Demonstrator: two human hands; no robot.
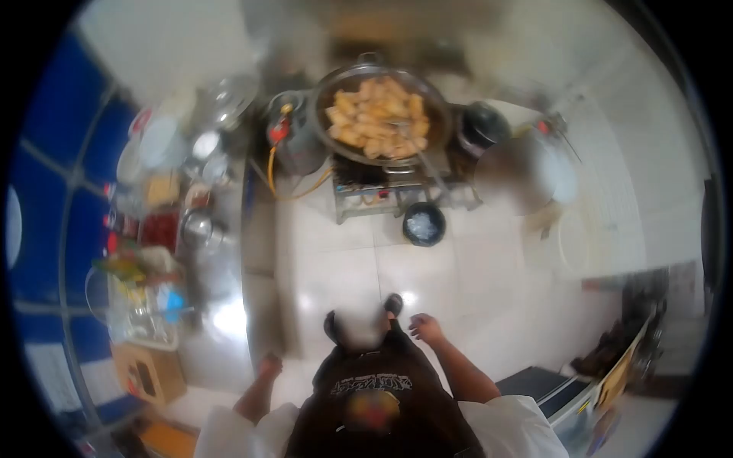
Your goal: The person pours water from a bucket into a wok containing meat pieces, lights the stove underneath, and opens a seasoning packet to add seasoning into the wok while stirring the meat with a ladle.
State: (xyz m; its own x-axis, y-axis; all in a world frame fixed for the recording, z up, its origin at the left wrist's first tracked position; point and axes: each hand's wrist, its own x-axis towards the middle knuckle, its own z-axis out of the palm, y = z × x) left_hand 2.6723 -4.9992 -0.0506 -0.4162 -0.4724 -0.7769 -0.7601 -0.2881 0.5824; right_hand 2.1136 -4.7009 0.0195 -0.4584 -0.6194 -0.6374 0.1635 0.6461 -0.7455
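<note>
My right hand (426, 328) hangs over the tiled floor in front of me, fingers loosely apart and nothing visible in them. On the other side, my left hand (269, 366) is low beside the metal counter (217, 286); its fingers are too blurred to make out. Farther ahead, a wide wok (324, 88) on a gas stove (366, 183) holds many golden pieces of food (374, 114). A long-handled metal utensil (434, 168) rests in the wok, its handle slanting toward me. Neither hand touches these things.
A black bucket (424, 224) with pale contents stands on the floor before the stove. Left of the wok is a gas cylinder (301, 145) with an orange hose (273, 175). Bowls, bottles and a plastic basket (156, 336) crowd the counter. A dark pot (484, 124) sits right of the wok.
</note>
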